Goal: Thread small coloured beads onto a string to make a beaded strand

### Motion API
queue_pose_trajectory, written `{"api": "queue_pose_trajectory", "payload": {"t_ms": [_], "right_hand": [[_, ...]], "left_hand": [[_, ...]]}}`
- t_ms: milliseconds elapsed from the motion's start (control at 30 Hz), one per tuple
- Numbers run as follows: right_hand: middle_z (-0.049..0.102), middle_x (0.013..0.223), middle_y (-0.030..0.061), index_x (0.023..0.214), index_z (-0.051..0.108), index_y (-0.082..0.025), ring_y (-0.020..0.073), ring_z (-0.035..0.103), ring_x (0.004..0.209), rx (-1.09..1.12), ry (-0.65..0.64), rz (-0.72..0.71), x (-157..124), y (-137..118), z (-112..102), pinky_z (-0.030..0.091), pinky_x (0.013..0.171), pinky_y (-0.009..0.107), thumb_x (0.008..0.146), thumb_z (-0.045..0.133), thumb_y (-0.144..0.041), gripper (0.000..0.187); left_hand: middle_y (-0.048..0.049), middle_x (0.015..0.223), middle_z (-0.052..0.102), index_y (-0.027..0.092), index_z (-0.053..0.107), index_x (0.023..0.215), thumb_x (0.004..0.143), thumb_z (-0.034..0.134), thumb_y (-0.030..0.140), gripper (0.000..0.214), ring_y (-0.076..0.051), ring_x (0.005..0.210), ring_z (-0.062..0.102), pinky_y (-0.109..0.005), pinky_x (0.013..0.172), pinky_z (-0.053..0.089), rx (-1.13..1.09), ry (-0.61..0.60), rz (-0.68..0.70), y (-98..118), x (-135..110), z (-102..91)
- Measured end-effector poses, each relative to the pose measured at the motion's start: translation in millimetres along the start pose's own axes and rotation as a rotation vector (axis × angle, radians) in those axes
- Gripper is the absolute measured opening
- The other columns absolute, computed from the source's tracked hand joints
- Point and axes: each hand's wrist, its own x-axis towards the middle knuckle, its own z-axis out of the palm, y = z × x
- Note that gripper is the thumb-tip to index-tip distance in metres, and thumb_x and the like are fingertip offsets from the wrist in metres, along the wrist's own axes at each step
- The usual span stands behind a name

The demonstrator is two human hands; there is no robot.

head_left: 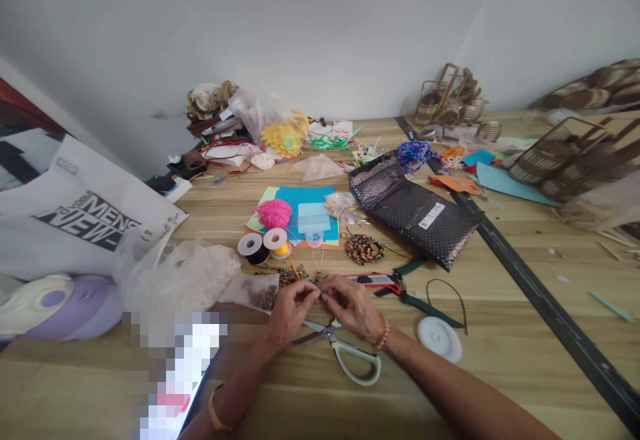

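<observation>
Above the wooden table, my left hand (294, 310) and my right hand (353, 307) meet fingertip to fingertip. Each is closed in a pinch; what lies between the fingers is too small to make out. Thin pinkish cord (321, 261) runs from a small round spool (314, 237) down toward the fingertips. Below the hands lie scissors (357, 361) with pale handles, blades partly under my fingers. Left of my left hand sits a clear bag of small beads (256, 293), with loose multicoloured beads (294, 274) just beyond. A red-edged utility knife (373, 280) lies beside my right hand.
Green-handled pliers (430, 309) and a white spool (440, 339) lie to the right. Further back are a beaded strand (365, 249), a black bubble mailer (415, 213), pink yarn (274, 214) and thread spools (253, 248). A lit screen (185, 377), pixelated, is at the lower left.
</observation>
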Motion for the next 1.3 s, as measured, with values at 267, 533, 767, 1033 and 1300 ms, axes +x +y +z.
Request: {"api": "queue_pose_trajectory", "payload": {"t_ms": [267,533,767,1033,1300], "right_hand": [[0.059,0.085,0.0057,0.093,0.056,-0.019,0.0174,0.057,0.077,0.007,0.070,-0.034,1,-1,0,0.048,0.068,0.028,0.081,0.048,-0.007,0.019],[0.062,0.093,0.0063,0.102,0.054,-0.019,0.0156,0.059,0.075,0.032,0.013,-0.008,-3,1,0,0.049,0.067,0.026,0.081,0.052,-0.010,0.023],[0.064,0.080,0.0036,0.093,0.058,-0.019,0.0142,0.060,0.070,0.093,-0.053,0.018,-1,-3,-2,0.048,0.065,0.024,0.090,0.051,-0.019,0.008],[0.065,0.074,0.0037,0.086,0.061,-0.019,0.0144,0.059,0.064,0.055,-0.020,0.009,0,-2,-1,0.046,0.060,0.023,0.093,0.048,-0.023,0.015],[0.062,0.070,0.0018,0.084,0.058,-0.019,0.0137,0.057,0.061,0.012,0.005,0.098,-2,2,0,0.044,0.057,0.022,0.092,0.047,-0.022,0.014]], "left_hand": [[-0.0013,0.063,0.064,0.015,0.063,0.071,0.081,0.058,0.032,0.021,-0.013,0.060,0.058,-0.022,0.060,0.046,-0.134,-0.006,-0.017,2,1,-4.5],[-0.0007,0.062,0.063,0.014,0.063,0.070,0.080,0.059,0.032,0.021,-0.013,0.060,0.058,-0.022,0.061,0.046,-0.156,-0.016,-0.026,3,1,-5.6],[-0.0015,0.063,0.063,0.014,0.064,0.071,0.080,0.059,0.033,0.021,-0.013,0.061,0.058,-0.022,0.059,0.045,-0.142,-0.030,-0.021,1,1,-4.3],[-0.0024,0.066,0.066,0.015,0.065,0.072,0.081,0.057,0.030,0.019,-0.015,0.064,0.059,-0.023,0.063,0.045,-0.032,-0.018,0.013,2,0,-4.0],[-0.0031,0.074,0.070,0.017,0.067,0.077,0.082,0.056,0.028,0.017,-0.017,0.071,0.062,-0.025,0.066,0.046,0.148,0.076,0.005,-1,3,-17.3]]}}
